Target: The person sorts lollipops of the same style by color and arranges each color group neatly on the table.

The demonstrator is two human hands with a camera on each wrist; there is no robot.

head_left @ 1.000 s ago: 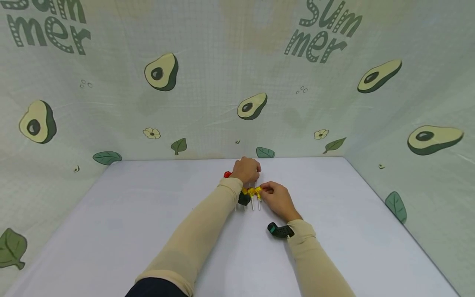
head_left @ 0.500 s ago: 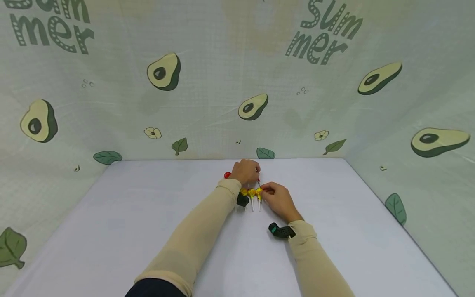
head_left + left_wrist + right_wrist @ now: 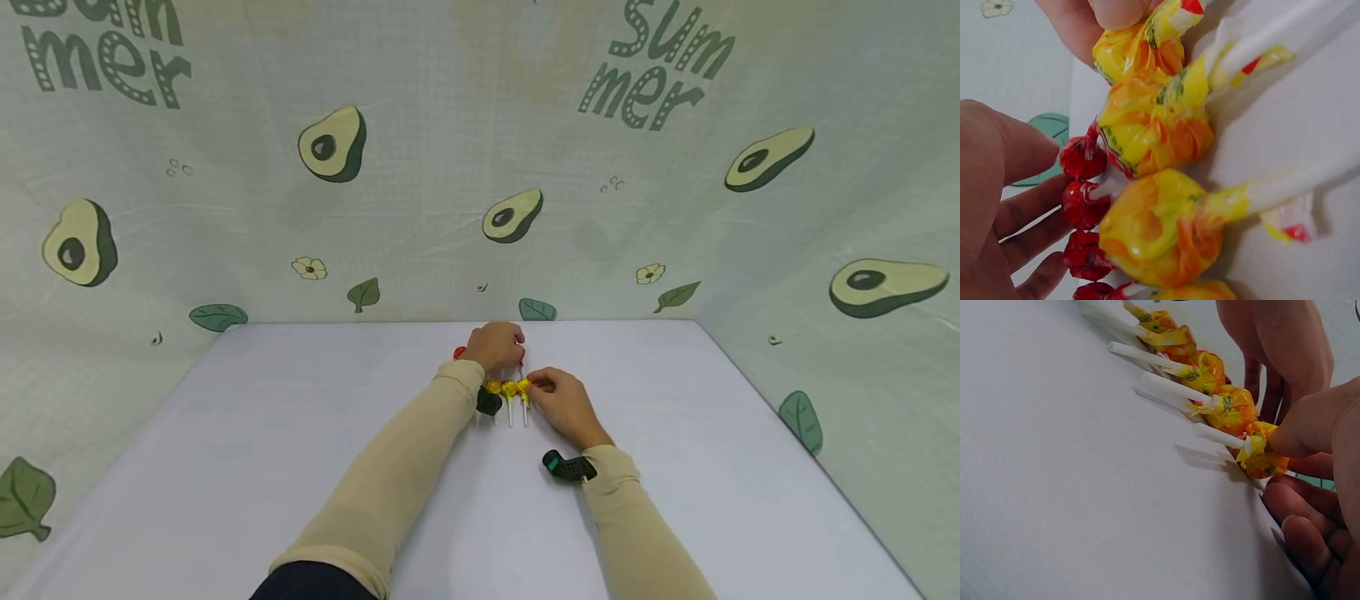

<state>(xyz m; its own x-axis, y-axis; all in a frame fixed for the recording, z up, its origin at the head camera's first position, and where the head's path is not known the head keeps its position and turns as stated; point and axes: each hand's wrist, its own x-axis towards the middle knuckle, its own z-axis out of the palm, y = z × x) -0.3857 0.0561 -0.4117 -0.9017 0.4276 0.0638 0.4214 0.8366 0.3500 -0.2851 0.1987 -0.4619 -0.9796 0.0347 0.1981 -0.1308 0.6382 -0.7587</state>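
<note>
Yellow-orange wrapped lollipops (image 3: 1157,128) lie in a row on the white table, their white sticks towards the person. Behind them runs a second row of red-wrapped lollipops (image 3: 1087,205). My right hand (image 3: 564,406) pinches the wrapped head of the yellow lollipop (image 3: 1262,455) at the right end between thumb and index finger. My left hand (image 3: 495,346) is over the red row, its loosely extended fingers at the back of the red heads and its thumb close to the end one. In the head view it hides most of the red row.
The white tabletop (image 3: 300,433) reaches back to a cloth backdrop (image 3: 420,150) printed with avocados and leaves. A black wrist device (image 3: 567,467) sits on the right wrist, and another dark one (image 3: 489,402) below the left wrist covers some sticks.
My left hand has shifted slightly left and towards the person, so a red lollipop shows at its right side. My right hand stays at the end yellow lollipop.
</note>
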